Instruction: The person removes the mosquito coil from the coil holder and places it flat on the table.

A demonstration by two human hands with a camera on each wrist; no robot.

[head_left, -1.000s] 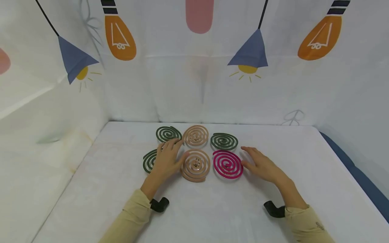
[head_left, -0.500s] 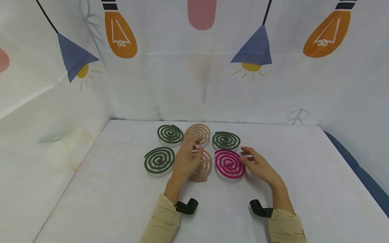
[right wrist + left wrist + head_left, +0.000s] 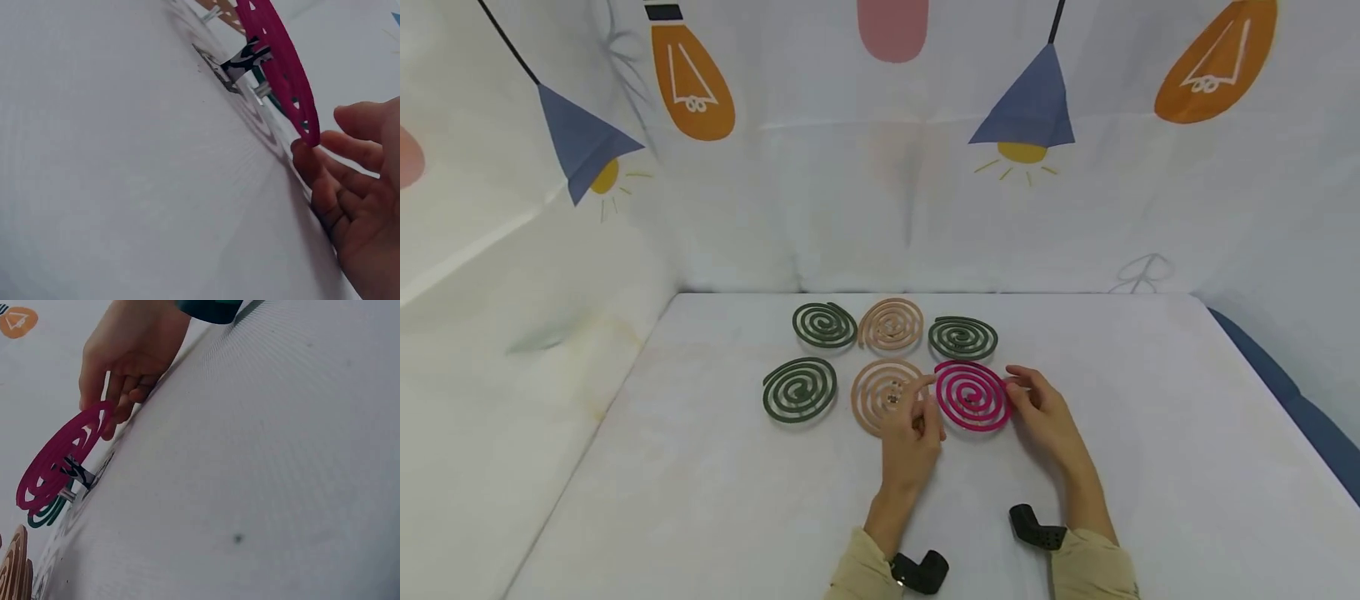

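Shifting left hand across front tan coil toward pink coil, forefinger extended, nothing visibly held | keeping right hand loosely curved at right rim | pink coil front-row right, now flanked, likely current piece

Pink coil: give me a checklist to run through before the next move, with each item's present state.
1. Right hand at the right edge of the pink coil: ok.
2. Right hand's grip secure: cannot tell; its hold on the edge is unclear.
3. Left hand touching the pink coil: cannot tell; a finger reaches its left edge.
4. Near tan coil uncovered: not ok; the left hand hides part of it in the head view.
5. Stand under the pink coil: ok, visible in both wrist views.
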